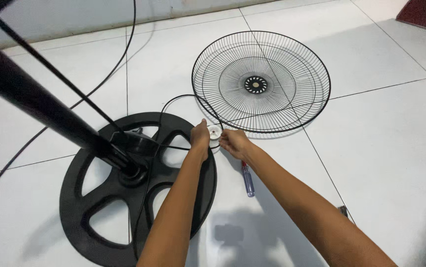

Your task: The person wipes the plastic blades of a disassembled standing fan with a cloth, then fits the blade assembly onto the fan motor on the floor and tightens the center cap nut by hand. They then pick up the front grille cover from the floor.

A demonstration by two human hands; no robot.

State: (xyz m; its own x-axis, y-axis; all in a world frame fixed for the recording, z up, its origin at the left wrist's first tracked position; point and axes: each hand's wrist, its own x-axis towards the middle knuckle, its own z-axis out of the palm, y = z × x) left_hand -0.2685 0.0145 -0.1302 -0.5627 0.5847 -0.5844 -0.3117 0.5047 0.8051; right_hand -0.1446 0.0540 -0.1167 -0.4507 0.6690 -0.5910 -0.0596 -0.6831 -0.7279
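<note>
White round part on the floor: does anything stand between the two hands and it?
Nothing visible does. The left hand and right hand both already touch the white round part, beside the fan base and wire grille.

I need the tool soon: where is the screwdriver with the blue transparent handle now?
In the head view, the screwdriver with the blue transparent handle lies on the white tiled floor, under the right forearm, right of the round black fan base.

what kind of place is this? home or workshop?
Probably a room in a home, not a workshop. The work is done on a white tiled floor by a plain wall, with no bench. Both hands, left and right, hold a small white part beside a fan base and grille.
</note>
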